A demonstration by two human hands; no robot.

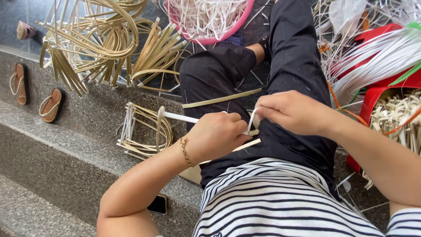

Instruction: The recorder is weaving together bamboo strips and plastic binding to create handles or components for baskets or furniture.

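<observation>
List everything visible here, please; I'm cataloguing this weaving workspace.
white strip: one, white, pinched between both hands over the lap
tan strips: two, tan, on the dark trousers
bent strip bundles: several, tan, upper left floor
small bundle: one, tan, on the stone step
basin: one, pink, top centre, holding pale strips
red containers: red, right side
sandals: two, brown, left step
phone: one, black, beside the left arm
left hand: bracelet on wrist
right hand: fingers gripping the strip

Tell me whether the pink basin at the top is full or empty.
Full, as far as shows. The pink basin is heaped with thin pale strips that rise over its rim; its upper part is cut off by the picture's edge.
</observation>
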